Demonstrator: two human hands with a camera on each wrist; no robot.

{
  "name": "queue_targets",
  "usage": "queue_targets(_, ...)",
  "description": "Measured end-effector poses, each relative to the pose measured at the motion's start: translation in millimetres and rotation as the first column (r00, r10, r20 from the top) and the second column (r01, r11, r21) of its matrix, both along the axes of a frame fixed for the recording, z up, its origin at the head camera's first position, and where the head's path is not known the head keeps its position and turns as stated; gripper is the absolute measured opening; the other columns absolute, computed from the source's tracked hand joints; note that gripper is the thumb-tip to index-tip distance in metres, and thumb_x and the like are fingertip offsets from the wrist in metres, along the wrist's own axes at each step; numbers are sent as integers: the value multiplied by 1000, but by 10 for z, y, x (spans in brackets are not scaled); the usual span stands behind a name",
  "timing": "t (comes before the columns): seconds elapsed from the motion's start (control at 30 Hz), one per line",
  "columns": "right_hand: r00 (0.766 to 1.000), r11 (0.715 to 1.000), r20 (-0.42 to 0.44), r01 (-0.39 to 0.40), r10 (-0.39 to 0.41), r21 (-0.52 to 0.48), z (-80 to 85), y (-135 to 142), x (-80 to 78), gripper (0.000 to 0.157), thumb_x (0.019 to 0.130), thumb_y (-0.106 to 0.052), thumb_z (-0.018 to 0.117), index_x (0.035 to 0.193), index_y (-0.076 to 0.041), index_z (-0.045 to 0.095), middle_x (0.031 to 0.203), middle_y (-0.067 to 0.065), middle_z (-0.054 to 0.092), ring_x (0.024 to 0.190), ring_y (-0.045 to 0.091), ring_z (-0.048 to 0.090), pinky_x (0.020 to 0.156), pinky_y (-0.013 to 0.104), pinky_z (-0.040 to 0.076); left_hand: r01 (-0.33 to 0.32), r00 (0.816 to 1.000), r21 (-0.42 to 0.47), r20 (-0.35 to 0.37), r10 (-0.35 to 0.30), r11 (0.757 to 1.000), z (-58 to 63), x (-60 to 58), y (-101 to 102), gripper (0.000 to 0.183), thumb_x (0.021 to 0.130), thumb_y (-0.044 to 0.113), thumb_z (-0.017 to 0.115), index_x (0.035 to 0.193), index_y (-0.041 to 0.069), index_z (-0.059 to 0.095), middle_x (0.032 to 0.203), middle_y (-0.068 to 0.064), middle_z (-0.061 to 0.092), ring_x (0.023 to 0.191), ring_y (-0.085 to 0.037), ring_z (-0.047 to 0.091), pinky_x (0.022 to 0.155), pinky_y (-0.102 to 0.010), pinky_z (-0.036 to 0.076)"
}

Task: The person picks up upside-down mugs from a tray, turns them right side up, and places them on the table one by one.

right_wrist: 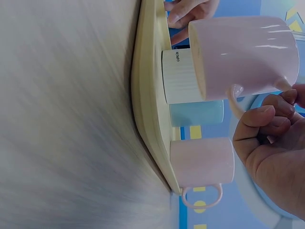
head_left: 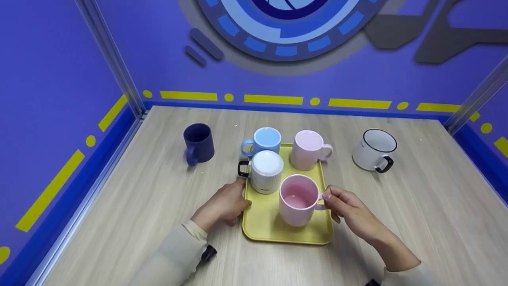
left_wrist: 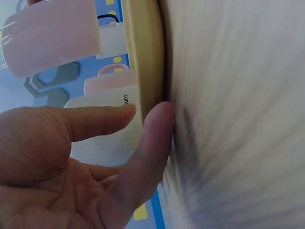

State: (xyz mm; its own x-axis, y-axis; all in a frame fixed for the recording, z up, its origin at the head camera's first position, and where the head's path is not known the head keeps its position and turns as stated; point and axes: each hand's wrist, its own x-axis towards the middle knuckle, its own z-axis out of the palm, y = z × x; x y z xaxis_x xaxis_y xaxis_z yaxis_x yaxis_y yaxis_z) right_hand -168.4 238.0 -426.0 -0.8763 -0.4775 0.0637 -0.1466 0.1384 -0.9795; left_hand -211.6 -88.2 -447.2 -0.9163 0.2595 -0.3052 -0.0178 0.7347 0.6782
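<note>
My right hand point(head_left: 351, 206) pinches the handle of a pink mug point(head_left: 297, 216), which is upright and raised over the yellow tray point(head_left: 258, 234). My left hand point(head_left: 228, 202) grips the tray's left rim, with its fingertips point(left_wrist: 162, 119) at the edge. On the tray, an upside-down white mug point(head_left: 265, 178) with a black handle stands beside the left hand. Behind it is an upside-down light blue mug point(head_left: 268, 137), partly hidden. A second pink mug point(head_left: 305, 155), also upside down, occupies the back right corner, its handle pointing right.
A dark blue mug point(head_left: 202, 149) stands upright on the wooden table point(head_left: 158, 190), left of the tray. To the right is an upright white mug point(head_left: 369, 155) with a black rim and handle. Blue-purple panels point(head_left: 131, 47) border the table at the back and sides.
</note>
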Motion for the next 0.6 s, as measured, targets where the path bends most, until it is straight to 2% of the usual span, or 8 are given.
queue_targets(0.2, 1000, 1000, -2, 22, -22, 9, 8, -8, -1, 33, 112, -15, 42, 98, 15, 46, 80, -9, 52, 83, 3, 64, 58, 23, 42, -26, 1000, 16, 16, 26, 1000, -56, -29, 16, 55, 93, 5, 61, 144, -4, 41, 85, -18, 61, 45, -19, 65, 42, -37, 56)
queue_targets(0.33, 1000, 1000, -8, 14, -14, 8, 4, -7, -10, 33, 112, -14, 41, 98, 15, 46, 83, -11, 56, 90, 2, 69, 59, 22, 42, -23, 1000, 12, 0, 23, 1000, -83, -29, 15, 56, 92, 4, 61, 144, -3, 42, 88, -21, 62, 44, -19, 65, 41, -37, 56)
queue_targets(0.47, 1000, 1000, -7, 13, -13, 4, -1, -5, -15, 34, 112, -14, 40, 97, 16, 45, 83, -11, 57, 95, 3, 71, 59, 21, 42, -20, 1000, 45, 8, 19, 999, -103, -36, 7, 52, 92, 2, 61, 141, -3, 43, 85, -19, 62, 43, -18, 63, 40, -36, 55)
queue_targets(0.6, 1000, 1000, -1, 24, -24, -1, 2, -10, -18, 34, 112, -15, 40, 97, 16, 44, 81, -11, 56, 96, 4, 71, 60, 20, 42, -30, 999, 96, 42, 27, 995, -120, -42, -4, 56, 93, 1, 60, 146, -1, 41, 80, -14, 60, 43, -17, 60, 39, -34, 53)
